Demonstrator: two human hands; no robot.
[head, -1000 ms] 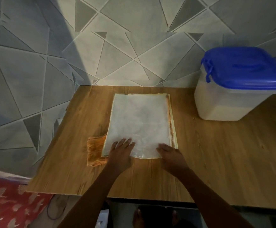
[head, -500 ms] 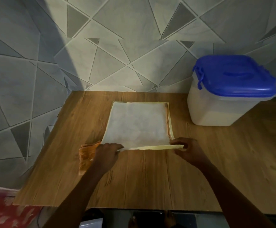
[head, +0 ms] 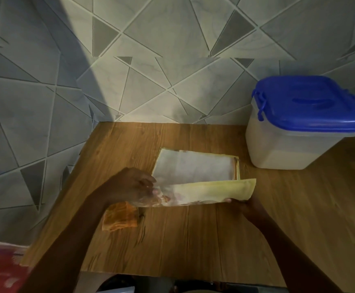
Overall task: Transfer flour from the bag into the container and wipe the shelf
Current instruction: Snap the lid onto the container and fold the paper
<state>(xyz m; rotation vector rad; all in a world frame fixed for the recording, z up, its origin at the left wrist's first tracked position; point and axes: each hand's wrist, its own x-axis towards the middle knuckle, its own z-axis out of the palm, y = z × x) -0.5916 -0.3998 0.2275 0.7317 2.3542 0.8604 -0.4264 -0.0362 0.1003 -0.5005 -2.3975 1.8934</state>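
Folded over now, flat bag (head: 193, 171) shows yellow.

Wooden shelf (head: 193, 240): one. Flour bag (head: 193, 168): one. Clear plastic container (head: 278, 149): one, with one blue lid (head: 312, 106). Orange cloth (head: 120, 216): one. Hands: two, a left hand (head: 130, 187) and a right hand (head: 246, 206). Red patterned fabric (head: 1, 269): one piece.

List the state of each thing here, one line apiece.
Flour bag: flattened, near edge lifted and folded over.
Container: upright, pale contents inside.
Blue lid: closed on container.
Orange cloth: crumpled on the shelf.
Left hand: grips bag's near edge.
Right hand: holds bag's near edge.
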